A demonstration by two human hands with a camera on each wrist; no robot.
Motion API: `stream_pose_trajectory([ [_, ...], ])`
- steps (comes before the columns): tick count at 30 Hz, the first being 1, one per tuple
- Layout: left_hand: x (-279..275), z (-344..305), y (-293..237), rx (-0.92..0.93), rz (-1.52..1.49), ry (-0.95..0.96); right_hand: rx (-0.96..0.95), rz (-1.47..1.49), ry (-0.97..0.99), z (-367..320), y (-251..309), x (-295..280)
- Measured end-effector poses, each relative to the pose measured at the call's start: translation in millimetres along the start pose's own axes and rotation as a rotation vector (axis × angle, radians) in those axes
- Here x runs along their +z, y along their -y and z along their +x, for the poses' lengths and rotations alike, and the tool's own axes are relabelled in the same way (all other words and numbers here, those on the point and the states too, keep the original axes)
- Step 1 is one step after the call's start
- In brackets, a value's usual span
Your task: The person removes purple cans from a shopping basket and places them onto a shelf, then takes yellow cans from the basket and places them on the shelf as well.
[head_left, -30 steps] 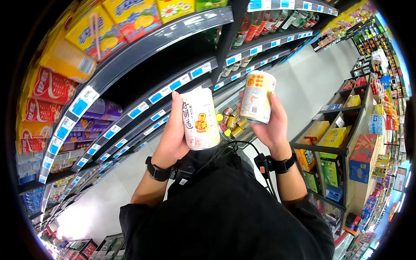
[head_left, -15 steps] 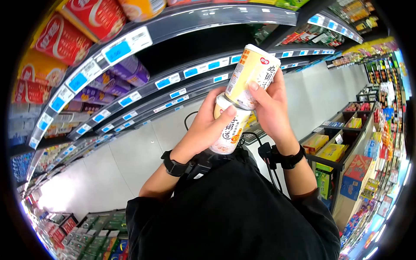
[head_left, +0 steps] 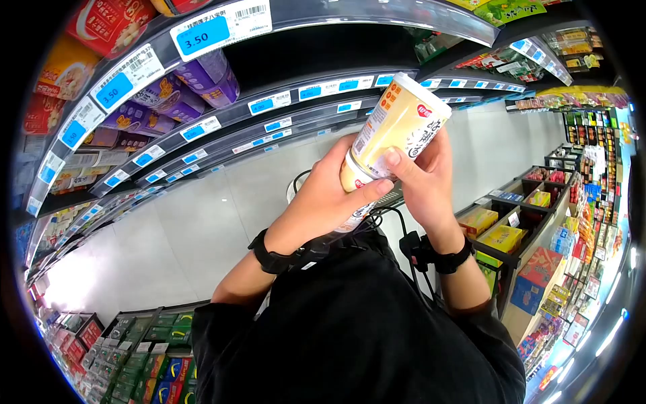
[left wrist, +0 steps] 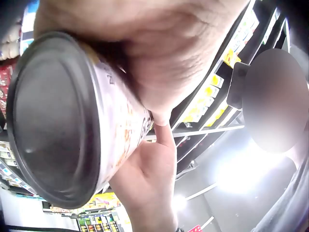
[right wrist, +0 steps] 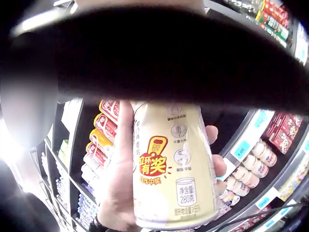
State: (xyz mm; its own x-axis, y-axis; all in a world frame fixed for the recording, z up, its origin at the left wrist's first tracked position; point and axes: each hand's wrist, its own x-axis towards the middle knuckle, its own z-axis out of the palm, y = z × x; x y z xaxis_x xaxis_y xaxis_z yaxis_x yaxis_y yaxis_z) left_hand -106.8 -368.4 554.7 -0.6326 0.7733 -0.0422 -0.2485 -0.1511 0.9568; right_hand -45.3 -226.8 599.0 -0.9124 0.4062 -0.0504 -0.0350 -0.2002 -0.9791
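The left hand (head_left: pixel 323 205) grips the lower porridge can (head_left: pixel 350 177), fingers curled round it; the right hand (head_left: pixel 428 185) grips the upper porridge can (head_left: pixel 393 124); both cans tilt end to end, off the price-tagged shelf (head_left: pixel 336 28), neither set down.

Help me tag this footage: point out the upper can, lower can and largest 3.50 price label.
Upper can (head_left: pixel 397 124), head view, printed side.
Lower can (left wrist: pixel 53 121), left wrist view, metal end.
Price label (head_left: pixel 203 36), head view, blue panel.

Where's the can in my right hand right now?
In the head view, just right of centre: the pale yellow can is tilted in your right hand, just above the lower can in your left hand.
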Motion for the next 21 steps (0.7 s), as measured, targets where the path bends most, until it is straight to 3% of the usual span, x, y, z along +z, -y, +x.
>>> stream_pose_trajectory([
  [5, 1, -3, 7, 0.041, 0.071, 0.005, 0.043, 0.023, -0.053, -13, -6, -3],
  [9, 6, -6, 15, -0.043, 0.062, 0.029, 0.078, -0.017, -0.079, -23, -10, -11],
  [14, 7, -9, 31, -0.182, 0.043, 0.156, 0.25, -0.054, -0.102, -35, -16, -25],
  [21, 8, -10, 43, -0.173, 0.03, 0.214, 0.309, -0.003, -0.11, -48, -20, -35],
])
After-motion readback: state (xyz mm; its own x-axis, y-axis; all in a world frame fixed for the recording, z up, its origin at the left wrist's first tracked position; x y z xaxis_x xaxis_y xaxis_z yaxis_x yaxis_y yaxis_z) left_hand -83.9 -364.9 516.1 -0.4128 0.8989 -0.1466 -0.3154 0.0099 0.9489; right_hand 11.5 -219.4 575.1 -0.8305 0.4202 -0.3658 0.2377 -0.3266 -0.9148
